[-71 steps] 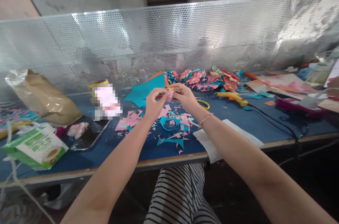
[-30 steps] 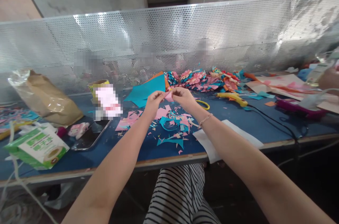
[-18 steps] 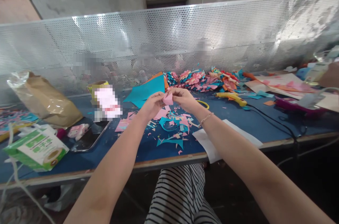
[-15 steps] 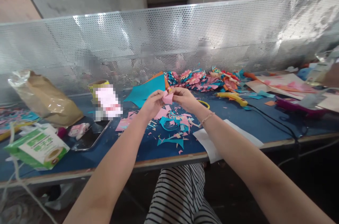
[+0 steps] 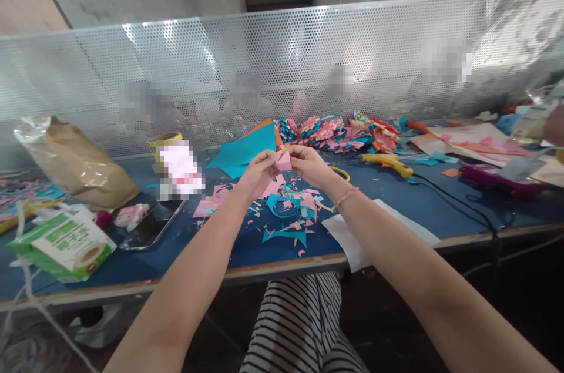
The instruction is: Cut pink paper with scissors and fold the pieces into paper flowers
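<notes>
Between my two hands is a small folded piece of pink paper point(image 5: 283, 160), held up over the table. My left hand point(image 5: 261, 173) pinches its left side, fingers closed. On the other side my right hand point(image 5: 308, 163) grips it between thumb and fingers. A bit of yellow shows at the top of the paper, too small to make out. Beneath the hands lie pink and blue paper scraps point(image 5: 304, 204). Just behind the left hand rests a large blue sheet of paper point(image 5: 247, 150).
Paper flowers point(image 5: 326, 132) are heaped along the perforated metal screen point(image 5: 282, 56). A yellow glue gun point(image 5: 388, 164) with a black cord lies right. Left are a paper bag point(image 5: 83, 161), a green-white box point(image 5: 66, 244) and a phone point(image 5: 152, 226). White paper point(image 5: 383, 226) overhangs the front edge.
The pink paper has turned slightly between my fingers and shows a more pointed, folded shape. Both hands stay in nearly the same place. Part of another person appears at the far right edge.
</notes>
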A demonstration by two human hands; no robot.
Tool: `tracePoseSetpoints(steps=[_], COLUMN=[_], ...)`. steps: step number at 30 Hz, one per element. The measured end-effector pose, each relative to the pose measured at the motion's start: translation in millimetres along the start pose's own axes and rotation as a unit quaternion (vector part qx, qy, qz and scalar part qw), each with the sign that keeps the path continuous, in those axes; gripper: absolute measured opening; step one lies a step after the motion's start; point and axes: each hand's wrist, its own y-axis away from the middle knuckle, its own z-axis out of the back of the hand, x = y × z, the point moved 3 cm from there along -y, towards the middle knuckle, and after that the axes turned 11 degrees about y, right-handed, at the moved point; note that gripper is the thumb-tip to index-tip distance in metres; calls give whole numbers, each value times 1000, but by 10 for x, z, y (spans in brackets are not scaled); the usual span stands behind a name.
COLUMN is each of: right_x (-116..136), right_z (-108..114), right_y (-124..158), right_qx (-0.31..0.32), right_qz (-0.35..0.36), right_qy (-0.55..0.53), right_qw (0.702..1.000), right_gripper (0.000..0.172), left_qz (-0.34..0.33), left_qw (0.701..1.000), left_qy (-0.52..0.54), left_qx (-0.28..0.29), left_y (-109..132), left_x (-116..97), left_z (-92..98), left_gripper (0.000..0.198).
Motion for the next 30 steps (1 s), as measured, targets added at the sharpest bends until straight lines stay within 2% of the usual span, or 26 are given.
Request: tracePoseSetpoints(steps=[7, 12, 16, 19, 23, 26, 30], right_x=[-6, -6, 3, -18, -54, -52, -47], right_z=[7, 16, 8, 17, 47, 65, 78], right_y=[-14, -14, -10, -23, -47, -50, -45], right_qx=[-18, -23, -20, -31, -58, -74, -84], right_qz=[-19, -29, -41, -37, -10, 9, 15], right_qy=[-13, -33, -39, -25, 4, 21, 44], right_qw=[1000, 999, 998, 999, 998, 997, 995], right_gripper=[18, 24, 25, 22, 19, 18, 20], left_qz=[-14, -7, -18, -74, -188, -204, -203], left_qw=[1000, 999, 1000, 995, 964, 952, 951], left_qy=[-3, 28, 16, -41, -174, -218, -224], left_qx=[5, 15, -5, -44, -73, -68, -69], left_y=[5, 24, 3, -34, -30, -1, 18], left_x=[-4, -7, 27, 38, -32, -70, -69], left_z=[-16, -58, -37, 31, 62, 25, -3], left_gripper=[25, 24, 25, 24, 20, 17, 16])
